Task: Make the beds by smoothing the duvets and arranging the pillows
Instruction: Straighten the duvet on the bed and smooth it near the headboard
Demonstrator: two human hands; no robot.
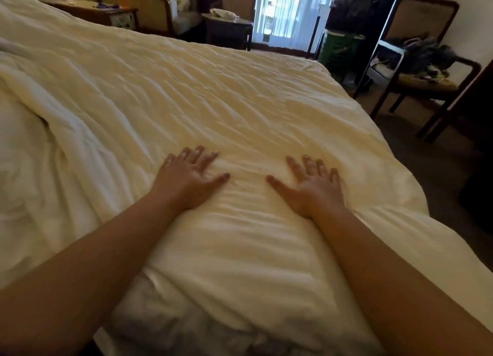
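Note:
A cream-white duvet (pixel 202 94) covers the bed and fills most of the view, its surface full of fine diagonal wrinkles. My left hand (pixel 190 175) lies flat on it with fingers spread, palm down. My right hand (pixel 313 183) lies flat beside it, about a hand's width to the right, fingers spread too. Neither hand holds anything. At the left, the duvet is bunched into a thick fold (pixel 53 131). No pillow is clearly visible.
A wooden armchair (pixel 426 70) with dark clothes on it stands right of the bed. A green basket (pixel 337 50) sits by the curtained window (pixel 290 11). A nightstand (pixel 101 15), another chair (pixel 154 11) and a small dark table (pixel 228 30) line the far side.

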